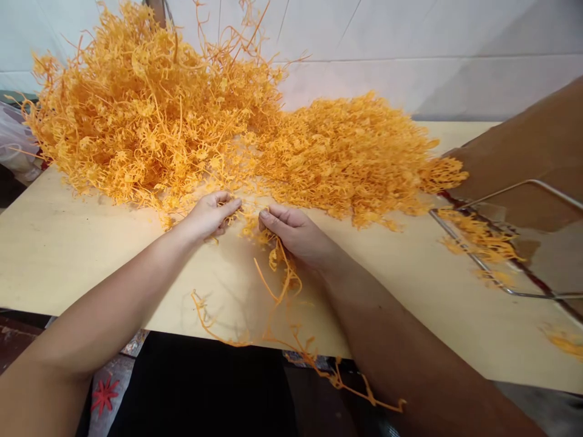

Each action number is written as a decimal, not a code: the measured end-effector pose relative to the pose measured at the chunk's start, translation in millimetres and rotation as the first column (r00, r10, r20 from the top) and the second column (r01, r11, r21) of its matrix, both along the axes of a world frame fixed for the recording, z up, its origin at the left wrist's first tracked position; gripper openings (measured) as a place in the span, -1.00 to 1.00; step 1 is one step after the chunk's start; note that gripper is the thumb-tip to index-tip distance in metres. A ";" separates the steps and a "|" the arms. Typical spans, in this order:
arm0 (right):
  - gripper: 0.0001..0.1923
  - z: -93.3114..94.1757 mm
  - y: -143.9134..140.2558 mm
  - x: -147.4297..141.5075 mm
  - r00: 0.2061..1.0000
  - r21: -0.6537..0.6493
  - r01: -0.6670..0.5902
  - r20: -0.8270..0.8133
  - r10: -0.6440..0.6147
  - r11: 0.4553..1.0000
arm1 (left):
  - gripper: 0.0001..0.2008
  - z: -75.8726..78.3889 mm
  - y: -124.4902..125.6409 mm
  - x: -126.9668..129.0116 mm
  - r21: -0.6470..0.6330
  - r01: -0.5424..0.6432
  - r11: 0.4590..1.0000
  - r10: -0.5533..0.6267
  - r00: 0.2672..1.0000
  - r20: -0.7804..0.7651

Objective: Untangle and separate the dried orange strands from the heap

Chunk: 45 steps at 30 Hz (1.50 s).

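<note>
A big tangled heap of orange plastic strands (150,109) covers the back of the pale wooden table (54,243), with a lower mound (350,152) to its right. My left hand (210,215) rests at the heap's near edge, fingers pinching a few strands. My right hand (294,230) is closed on a thin orange strand (282,273) that trails down across the table and over its front edge. The two hands are a few centimetres apart.
A clear plastic bag on a metal wire frame (514,243) lies at the right with some orange pieces inside. A brown cardboard surface (523,152) rises behind it. A white wall stands at the back. A red piece (104,394) lies below the table at the left.
</note>
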State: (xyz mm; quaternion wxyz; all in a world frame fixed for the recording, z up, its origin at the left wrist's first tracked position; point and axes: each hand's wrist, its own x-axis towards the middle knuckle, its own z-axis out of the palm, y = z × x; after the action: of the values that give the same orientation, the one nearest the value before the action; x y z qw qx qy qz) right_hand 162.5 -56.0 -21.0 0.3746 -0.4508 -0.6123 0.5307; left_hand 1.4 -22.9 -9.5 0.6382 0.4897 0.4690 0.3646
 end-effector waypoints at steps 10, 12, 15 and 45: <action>-0.59 6.6 -12.0 -6.5 0.946 0.157 -0.301 0.170 0.275 0.940 | -0.78 -10.2 4.0 7.8 0.107 -0.116 0.987 0.125 0.989 -0.080; -0.60 10.1 -21.2 -11.1 0.869 0.132 -0.483 0.191 0.456 0.866 | -0.78 -9.8 14.7 0.6 0.100 -0.277 0.956 0.288 0.949 -0.124; -0.61 11.9 -30.4 -19.5 0.725 0.070 -0.683 0.184 0.663 0.727 | -0.77 -5.9 28.9 -12.3 0.073 -0.512 0.856 0.517 0.847 -0.122; -0.72 -7.6 1.9 -10.2 0.999 0.207 0.032 0.012 -0.036 0.978 | -0.73 -12.8 0.4 6.9 0.317 0.245 0.916 -0.215 0.968 -0.128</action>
State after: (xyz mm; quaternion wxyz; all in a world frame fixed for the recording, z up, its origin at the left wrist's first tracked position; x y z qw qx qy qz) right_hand 152.3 -54.1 -28.5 0.4235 -0.4241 -0.6593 0.4541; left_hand 8.3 -22.5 -22.3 0.5637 0.6574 0.3687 0.3379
